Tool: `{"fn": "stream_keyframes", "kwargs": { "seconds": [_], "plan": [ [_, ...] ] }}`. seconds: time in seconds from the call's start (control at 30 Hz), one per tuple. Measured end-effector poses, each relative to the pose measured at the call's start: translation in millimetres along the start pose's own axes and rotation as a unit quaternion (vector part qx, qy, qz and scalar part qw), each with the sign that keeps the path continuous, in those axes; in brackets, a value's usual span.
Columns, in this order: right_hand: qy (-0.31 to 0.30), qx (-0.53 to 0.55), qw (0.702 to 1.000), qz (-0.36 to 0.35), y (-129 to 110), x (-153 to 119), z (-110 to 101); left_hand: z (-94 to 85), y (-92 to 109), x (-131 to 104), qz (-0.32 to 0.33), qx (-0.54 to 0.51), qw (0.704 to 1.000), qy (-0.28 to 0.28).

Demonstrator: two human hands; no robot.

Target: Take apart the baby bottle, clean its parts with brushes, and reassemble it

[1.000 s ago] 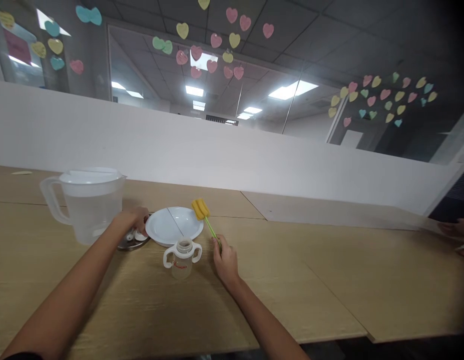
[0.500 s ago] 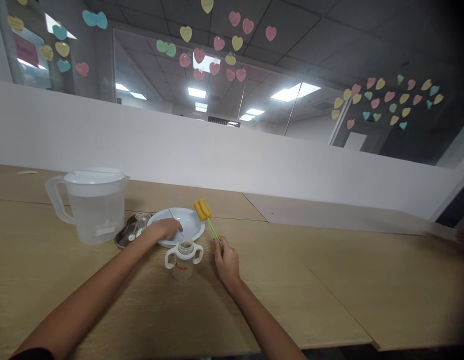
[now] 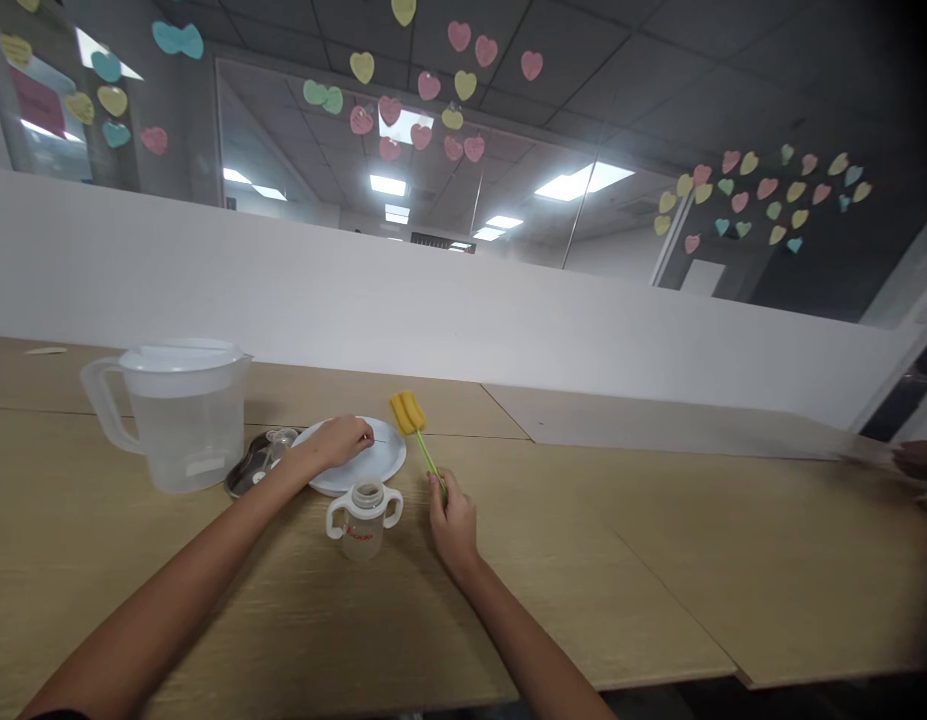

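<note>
My right hand (image 3: 454, 518) is closed round the green handle of a bottle brush (image 3: 410, 413), whose yellow sponge head points up and away. Over the white bowl (image 3: 384, 465) is my left hand (image 3: 347, 440), fingers pinched on a thin rod (image 3: 380, 441) that shows only as a fine line. A clear baby bottle (image 3: 363, 535) with a white two-handled collar and red print stands upright and uncapped in front of the bowl, between my forearms. Partly behind my left forearm lies a metal tray (image 3: 242, 475) with small clear and white parts.
A large lidded translucent pitcher (image 3: 185, 420) holding clear liquid stands at the left. Behind the wooden table (image 3: 583, 560) runs a low white wall (image 3: 433, 310) under glass with heart-shaped notes. Another person's hand (image 3: 918, 460) is at the far right edge.
My left hand has lifted slightly and shifted right over the bowl, and the thin rod has swung from slanting to nearly level. My right hand and the bottle brush stay about the same.
</note>
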State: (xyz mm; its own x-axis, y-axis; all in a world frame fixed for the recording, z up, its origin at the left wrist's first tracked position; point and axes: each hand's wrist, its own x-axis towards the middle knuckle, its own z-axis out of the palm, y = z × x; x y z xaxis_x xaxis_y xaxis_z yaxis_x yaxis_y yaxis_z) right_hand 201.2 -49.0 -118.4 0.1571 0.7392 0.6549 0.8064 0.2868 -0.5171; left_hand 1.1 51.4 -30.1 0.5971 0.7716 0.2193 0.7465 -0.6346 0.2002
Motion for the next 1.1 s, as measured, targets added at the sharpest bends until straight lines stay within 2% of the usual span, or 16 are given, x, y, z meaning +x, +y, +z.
{"fn": "stream_keyframes", "kwargs": {
  "seconds": [0.17,0.27,0.37,0.47,0.53,0.6,0.73,0.8,0.87,0.97,1.1],
  "plan": [
    [0.007,0.003,1.0,-0.007,0.7,0.1,0.3,14.1,0.8,4.1,0.037,-0.105,0.993,-0.022],
    [0.002,0.004,1.0,-0.004,0.6,0.3,0.1,14.2,-3.1,5.2,0.042,-0.164,0.985,-0.045],
    [0.002,0.009,1.0,-0.004,0.3,0.2,-0.3,-0.2,-0.1,-0.3,0.043,-0.222,0.97,-0.093],
    [0.006,0.019,1.0,-0.007,-0.6,-0.1,-1.1,-23.3,12.7,-12.8,0.063,-0.266,0.943,-0.188],
    [0.006,0.022,1.0,-0.006,-1.4,-0.4,-1.7,-36.4,23.4,-22.4,0.078,-0.247,0.936,-0.237],
    [0.005,0.023,1.0,-0.004,-2.2,-0.4,-2.4,-43.7,32.9,-30.6,0.083,-0.19,0.945,-0.253],
    [0.001,0.031,1.0,-0.002,-2.8,-0.4,-2.7,-44.3,45.9,-39.3,0.078,-0.052,0.965,-0.243],
    [0.0,0.037,0.999,0.001,-2.7,-0.4,-2.3,-43.9,49.2,-41.0,0.078,-0.028,0.969,-0.231],
    [0.002,0.047,0.999,0.001,-3.0,-0.6,-2.2,-46.8,49.7,-42.0,0.093,-0.053,0.97,-0.22],
    [0.022,0.071,0.997,0.007,-4.1,-1.8,-3.3,-55.9,43.0,-42.2,0.132,-0.151,0.961,-0.191],
    [0.062,0.088,0.994,-0.025,-4.9,-6.0,-6.0,-61.0,21.9,-35.8,0.145,-0.278,0.947,-0.072]
  ]
}}
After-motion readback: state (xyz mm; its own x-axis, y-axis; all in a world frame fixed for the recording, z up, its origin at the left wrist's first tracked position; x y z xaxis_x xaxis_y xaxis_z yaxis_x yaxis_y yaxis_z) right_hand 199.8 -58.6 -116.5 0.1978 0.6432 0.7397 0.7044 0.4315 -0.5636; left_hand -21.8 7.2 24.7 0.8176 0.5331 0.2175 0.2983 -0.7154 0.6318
